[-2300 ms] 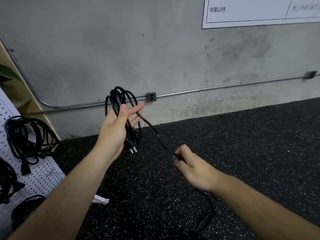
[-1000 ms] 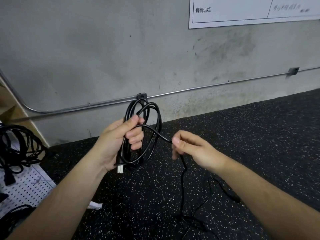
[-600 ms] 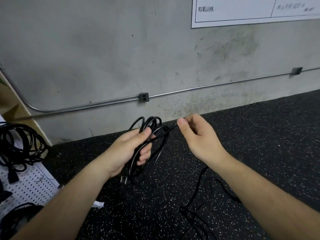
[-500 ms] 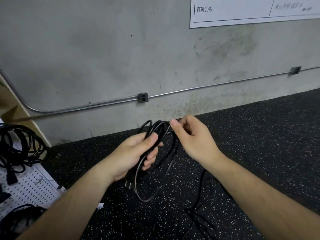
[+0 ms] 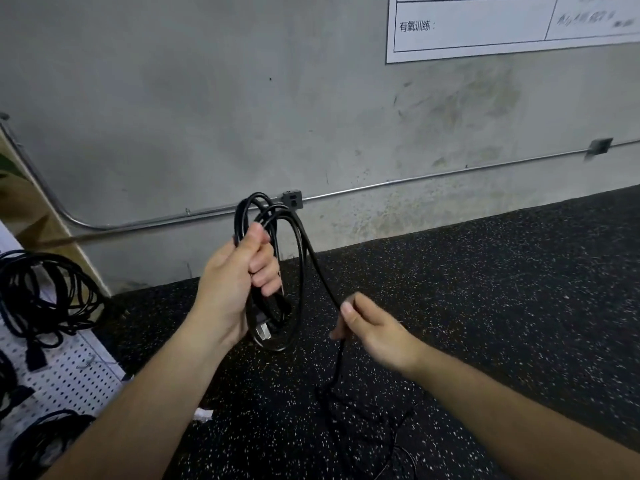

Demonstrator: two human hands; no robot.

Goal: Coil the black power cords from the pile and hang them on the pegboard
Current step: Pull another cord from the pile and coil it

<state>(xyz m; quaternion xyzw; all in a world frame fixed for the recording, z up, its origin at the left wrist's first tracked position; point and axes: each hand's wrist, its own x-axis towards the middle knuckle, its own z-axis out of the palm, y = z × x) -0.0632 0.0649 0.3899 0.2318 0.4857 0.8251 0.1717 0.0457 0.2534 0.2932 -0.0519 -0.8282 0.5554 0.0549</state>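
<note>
Your left hand [image 5: 239,282] is clenched round the gathered loops of the black power cord [image 5: 302,265] at the centre of view, with the plug [image 5: 263,330] dangling below the fist. Your right hand [image 5: 370,327], apart from it at 4 o'clock, pinches the free run of the same cord. From there the slack [image 5: 332,386] drops toward 6 o'clock and lies in loose bends on the speckled floor [image 5: 485,289].

Those bends look likely to snag on each other as you draw them up, putting a kink into the next loop. A sharp tug could also drag loops out of your left grip.

No bin or box shows. The only holder is the pegboard [image 5: 79,372] at 8 o'clock, which carries several hung coils [image 5: 38,292].
</note>
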